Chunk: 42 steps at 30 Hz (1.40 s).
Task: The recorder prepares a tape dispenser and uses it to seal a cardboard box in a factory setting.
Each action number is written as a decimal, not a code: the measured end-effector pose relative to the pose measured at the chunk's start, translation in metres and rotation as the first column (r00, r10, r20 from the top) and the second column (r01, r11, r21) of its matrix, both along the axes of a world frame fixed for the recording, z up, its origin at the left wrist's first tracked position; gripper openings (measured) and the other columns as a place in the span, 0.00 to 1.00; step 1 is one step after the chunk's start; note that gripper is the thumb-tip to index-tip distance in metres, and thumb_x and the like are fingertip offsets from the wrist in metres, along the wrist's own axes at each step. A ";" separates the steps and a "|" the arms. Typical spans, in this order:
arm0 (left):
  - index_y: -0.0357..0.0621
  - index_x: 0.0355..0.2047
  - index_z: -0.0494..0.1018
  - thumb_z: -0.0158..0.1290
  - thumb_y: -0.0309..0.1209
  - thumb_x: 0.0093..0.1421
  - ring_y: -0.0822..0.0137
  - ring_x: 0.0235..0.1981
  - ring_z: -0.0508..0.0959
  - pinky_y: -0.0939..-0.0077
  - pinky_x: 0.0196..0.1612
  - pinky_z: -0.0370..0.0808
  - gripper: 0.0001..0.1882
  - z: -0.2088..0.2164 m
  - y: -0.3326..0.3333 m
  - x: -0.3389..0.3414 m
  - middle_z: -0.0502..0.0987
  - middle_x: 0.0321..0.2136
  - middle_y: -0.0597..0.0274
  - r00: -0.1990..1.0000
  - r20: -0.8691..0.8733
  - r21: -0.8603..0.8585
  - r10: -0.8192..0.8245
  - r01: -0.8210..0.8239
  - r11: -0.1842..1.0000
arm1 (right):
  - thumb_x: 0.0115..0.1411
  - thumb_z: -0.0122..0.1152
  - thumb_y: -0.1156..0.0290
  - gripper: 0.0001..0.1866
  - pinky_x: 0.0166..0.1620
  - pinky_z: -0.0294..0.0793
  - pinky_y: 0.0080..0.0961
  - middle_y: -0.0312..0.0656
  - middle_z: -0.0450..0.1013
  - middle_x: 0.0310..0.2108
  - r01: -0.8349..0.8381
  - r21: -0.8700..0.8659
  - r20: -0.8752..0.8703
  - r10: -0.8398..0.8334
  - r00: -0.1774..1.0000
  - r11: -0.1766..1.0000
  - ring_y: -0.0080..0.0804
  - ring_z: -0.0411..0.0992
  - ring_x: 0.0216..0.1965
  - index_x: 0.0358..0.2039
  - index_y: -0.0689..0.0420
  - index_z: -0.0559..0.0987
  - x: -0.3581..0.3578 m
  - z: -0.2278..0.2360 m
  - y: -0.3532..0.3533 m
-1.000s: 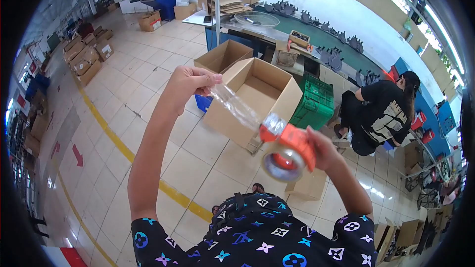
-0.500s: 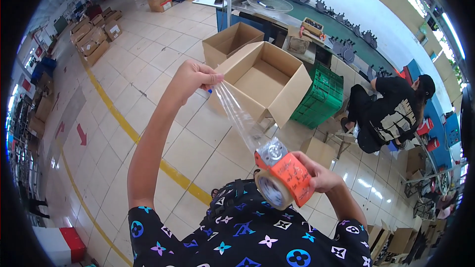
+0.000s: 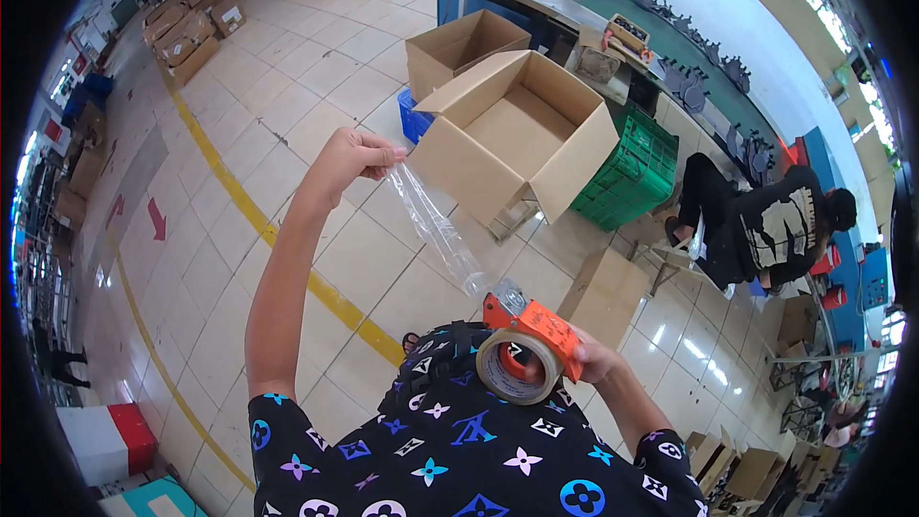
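Note:
Pinched in my left hand is the loose end of a strip of clear packing tape. The strip runs slantwise down to an orange tape dispenser with a metal head, which my right hand grips in front of my chest. A thick tape roll sits on the dispenser, its open core facing me. Beyond the strip stands an open, bare cardboard box with its flaps spread; neither hand touches it.
Behind it is a second open carton, beside a blue crate. A green crate stands to the right, near a seated person and a closed carton. Dark parts line a green conveyor.
My left hand has shifted slightly left and down with the tape end. The dispenser has turned so the roll's core shows more. The view has moved, and the seated person leans further over.

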<state>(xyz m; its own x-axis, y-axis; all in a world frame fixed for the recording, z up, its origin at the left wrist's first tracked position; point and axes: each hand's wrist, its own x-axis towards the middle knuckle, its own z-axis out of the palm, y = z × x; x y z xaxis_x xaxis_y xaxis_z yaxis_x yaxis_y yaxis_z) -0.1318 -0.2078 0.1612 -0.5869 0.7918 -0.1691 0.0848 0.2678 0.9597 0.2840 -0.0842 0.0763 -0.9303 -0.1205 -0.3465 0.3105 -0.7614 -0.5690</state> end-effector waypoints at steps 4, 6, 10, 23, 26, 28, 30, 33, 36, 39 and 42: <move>0.38 0.28 0.82 0.62 0.33 0.56 0.77 0.22 0.72 0.83 0.29 0.72 0.09 0.002 -0.018 -0.001 0.77 0.20 0.65 0.998 0.058 0.011 0.025 -0.026 1.000 | 0.40 0.80 0.56 0.62 0.66 0.59 0.34 0.47 0.60 0.64 -0.152 -0.099 -0.095 0.142 0.985 0.983 0.36 0.60 0.65 0.68 0.61 0.50 -0.006 -0.002 0.002; 0.37 0.28 0.82 0.62 0.32 0.55 0.77 0.22 0.72 0.84 0.30 0.72 0.09 0.003 -0.024 -0.003 0.77 0.20 0.65 0.995 0.089 0.016 0.051 -0.053 0.998 | 0.34 0.83 0.62 0.67 0.66 0.55 0.30 0.47 0.59 0.64 -0.116 -0.016 -0.070 0.115 0.991 0.993 0.34 0.57 0.66 0.69 0.61 0.48 -0.015 0.006 0.002; 0.38 0.29 0.82 0.61 0.32 0.56 0.78 0.22 0.72 0.84 0.30 0.72 0.08 0.007 -0.029 -0.004 0.77 0.21 0.66 0.991 0.134 0.046 0.022 -0.028 0.999 | 0.32 0.84 0.66 0.71 0.67 0.52 0.28 0.46 0.56 0.65 -0.224 0.043 -0.145 0.228 0.963 0.974 0.31 0.55 0.66 0.70 0.61 0.43 -0.037 0.019 0.010; 0.38 0.30 0.82 0.61 0.32 0.56 0.77 0.22 0.72 0.84 0.30 0.72 0.09 0.016 -0.060 -0.007 0.78 0.22 0.64 0.976 0.209 0.150 0.052 -0.085 0.985 | 0.38 0.79 0.75 0.69 0.64 0.57 0.27 0.45 0.54 0.65 -0.422 0.230 -0.205 0.467 0.860 0.877 0.28 0.54 0.65 0.71 0.56 0.36 -0.058 0.035 0.022; 0.38 0.30 0.82 0.61 0.32 0.57 0.77 0.22 0.72 0.84 0.31 0.72 0.09 0.017 -0.070 -0.001 0.78 0.23 0.64 0.969 0.243 0.164 0.045 -0.086 0.983 | 0.37 0.81 0.75 0.70 0.60 0.64 0.28 0.45 0.54 0.65 -0.453 0.240 -0.193 0.500 0.844 0.859 0.29 0.59 0.62 0.71 0.56 0.37 -0.064 0.039 0.025; 0.38 0.31 0.82 0.61 0.32 0.57 0.77 0.22 0.72 0.84 0.31 0.72 0.09 0.017 -0.073 0.002 0.78 0.23 0.64 0.965 0.254 0.175 0.064 -0.111 0.978 | 0.36 0.81 0.75 0.70 0.57 0.68 0.29 0.45 0.54 0.65 -0.474 0.247 -0.172 0.520 0.837 0.845 0.29 0.63 0.60 0.70 0.57 0.38 -0.066 0.041 0.025; 0.38 0.31 0.82 0.61 0.32 0.57 0.77 0.22 0.72 0.84 0.32 0.72 0.09 0.014 -0.075 0.002 0.78 0.23 0.64 0.960 0.265 0.185 0.085 -0.138 0.973 | 0.36 0.83 0.71 0.68 0.51 0.75 0.30 0.46 0.59 0.62 -0.323 0.054 -0.172 0.327 0.929 0.945 0.30 0.71 0.53 0.70 0.58 0.43 -0.063 0.040 0.018; 0.37 0.30 0.82 0.61 0.35 0.58 0.77 0.23 0.72 0.84 0.32 0.72 0.11 -0.003 -0.083 -0.004 0.79 0.25 0.64 0.957 0.256 0.228 0.138 -0.199 0.953 | 0.37 0.83 0.66 0.64 0.50 0.76 0.30 0.45 0.65 0.59 -0.177 0.076 -0.149 0.187 0.971 0.981 0.32 0.74 0.49 0.69 0.60 0.48 -0.062 0.032 0.013; 0.33 0.49 0.75 0.60 0.40 0.60 0.76 0.28 0.74 0.83 0.35 0.73 0.24 -0.025 -0.087 -0.002 0.80 0.32 0.61 0.925 0.347 0.162 0.155 -0.222 0.962 | 0.39 0.82 0.59 0.60 0.48 0.77 0.29 0.46 0.72 0.49 -0.042 0.007 -0.089 0.043 0.995 0.999 0.34 0.77 0.44 0.67 0.61 0.54 -0.057 0.027 0.009; 0.40 0.70 0.32 0.57 0.55 0.59 0.68 0.44 0.74 0.69 0.50 0.70 0.56 -0.042 -0.081 0.020 0.75 0.48 0.53 0.903 0.347 0.194 0.254 -0.334 0.922 | 0.53 0.66 0.43 0.46 0.45 0.73 0.31 0.45 0.76 0.32 -0.043 -0.002 -0.266 0.041 0.963 0.999 0.33 0.77 0.29 0.62 0.62 0.61 -0.056 0.010 0.010; 0.41 0.70 0.44 0.55 0.58 0.59 0.65 0.51 0.72 0.66 0.54 0.67 0.51 -0.096 -0.079 0.045 0.73 0.52 0.53 0.749 -0.123 0.154 0.651 -0.634 0.758 | 0.62 0.41 0.32 0.45 0.42 0.68 0.31 0.43 0.75 0.23 0.080 -0.023 -0.334 -0.083 0.939 0.996 0.31 0.73 0.20 0.60 0.63 0.63 -0.061 0.012 0.003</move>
<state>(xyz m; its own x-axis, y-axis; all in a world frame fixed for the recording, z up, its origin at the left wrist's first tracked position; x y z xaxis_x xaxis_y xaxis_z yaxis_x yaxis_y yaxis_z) -0.0871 -0.2870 0.0649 -0.9740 0.2247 0.0286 0.0798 0.2224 0.9717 0.2229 -0.0814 0.0879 -0.9991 -0.0406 -0.0129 0.0398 -0.7818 -0.6222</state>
